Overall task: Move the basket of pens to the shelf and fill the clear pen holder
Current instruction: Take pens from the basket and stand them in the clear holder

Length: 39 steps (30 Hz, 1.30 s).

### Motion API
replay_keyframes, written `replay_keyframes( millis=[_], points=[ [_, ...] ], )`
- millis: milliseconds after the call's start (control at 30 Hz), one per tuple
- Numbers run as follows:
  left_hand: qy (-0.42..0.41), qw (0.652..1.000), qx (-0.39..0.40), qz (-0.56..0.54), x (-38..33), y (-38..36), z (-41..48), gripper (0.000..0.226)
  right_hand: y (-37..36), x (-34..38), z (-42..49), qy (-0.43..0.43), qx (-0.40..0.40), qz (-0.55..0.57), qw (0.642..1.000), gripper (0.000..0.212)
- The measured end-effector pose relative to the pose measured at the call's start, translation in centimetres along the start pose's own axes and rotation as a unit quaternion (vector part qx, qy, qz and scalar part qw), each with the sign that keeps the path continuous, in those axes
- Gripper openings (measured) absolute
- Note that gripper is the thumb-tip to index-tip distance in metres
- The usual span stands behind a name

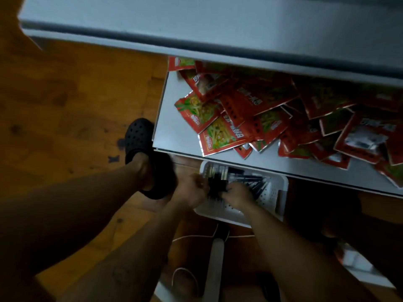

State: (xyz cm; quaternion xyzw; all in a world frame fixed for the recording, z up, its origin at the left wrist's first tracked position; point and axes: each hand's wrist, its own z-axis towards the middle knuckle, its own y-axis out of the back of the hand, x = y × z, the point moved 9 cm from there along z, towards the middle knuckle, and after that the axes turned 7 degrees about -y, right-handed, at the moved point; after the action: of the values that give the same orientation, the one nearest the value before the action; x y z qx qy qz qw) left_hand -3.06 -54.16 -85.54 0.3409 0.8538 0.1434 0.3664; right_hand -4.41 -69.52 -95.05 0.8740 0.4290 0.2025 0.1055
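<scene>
1. Red foil snack packets (261, 114), heaped and overlapping, printed with green vegetables.
2. Black perforated clog (139, 136) on a wooden floor (65, 94).
3. Thin white cable (182, 268), looped on that floor.

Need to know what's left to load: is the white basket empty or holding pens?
Partly full: dark pens lie along the far side of the white basket, bare perforated floor nearer; left hand and right hand grip a bunch.

white shelf (172, 127), red packets (220, 127) strewn across
</scene>
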Motion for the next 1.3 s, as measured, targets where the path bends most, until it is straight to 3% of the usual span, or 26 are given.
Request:
replay_keyframes(
  millis=[133, 333, 433, 567, 667, 767, 900, 1100, 1300],
  points=[
    [0.008, 0.998, -0.032, -0.053, -0.1, 1.1, 0.7, 0.006, 0.2, -0.8, 0.8, -0.020, -0.011, -0.006, 1.000, 0.037],
    [0.001, 0.998, -0.019, -0.060, -2.3, 1.1, 0.3, 0.020, 1.7, -0.7, -1.8, -0.019, -0.005, 0.057, 0.998, 0.035],
    [-0.029, 0.998, -0.007, -0.055, -4.7, 1.0, -0.8, 0.022, 3.2, -0.4, -4.4, -0.006, 0.004, 0.087, 0.996, 0.024],
    [-0.081, 0.996, 0.003, -0.024, -7.6, 2.4, -3.4, 0.028, 5.6, 0.5, -8.5, 0.041, -0.012, 0.101, 0.994, 0.027],
    [-0.108, 0.993, -0.040, -0.032, -9.3, 5.8, -5.6, 0.025, 7.7, 1.7, -12.4, 0.093, -0.026, 0.107, 0.990, 0.005],
    [-0.149, 0.983, -0.105, -0.026, -12.3, 9.7, -8.0, 0.024, 11.1, 2.5, -16.1, 0.124, -0.080, 0.104, 0.984, 0.019],
    [-0.228, 0.961, -0.146, -0.063, -17.5, 13.8, -12.2, 0.021, 15.9, 4.9, -21.8, 0.193, -0.162, 0.162, 0.954, 0.033],
    [-0.315, 0.928, -0.191, -0.047, -23.2, 16.7, -17.9, 0.018, 21.6, 7.5, -30.7, 0.311, -0.227, 0.247, 0.889, 0.030],
    [-0.356, 0.907, -0.225, -0.007, -27.8, 19.2, -20.6, 0.022, 28.3, 8.2, -39.8, 0.372, -0.324, 0.210, 0.844, 0.020]
  ],
)
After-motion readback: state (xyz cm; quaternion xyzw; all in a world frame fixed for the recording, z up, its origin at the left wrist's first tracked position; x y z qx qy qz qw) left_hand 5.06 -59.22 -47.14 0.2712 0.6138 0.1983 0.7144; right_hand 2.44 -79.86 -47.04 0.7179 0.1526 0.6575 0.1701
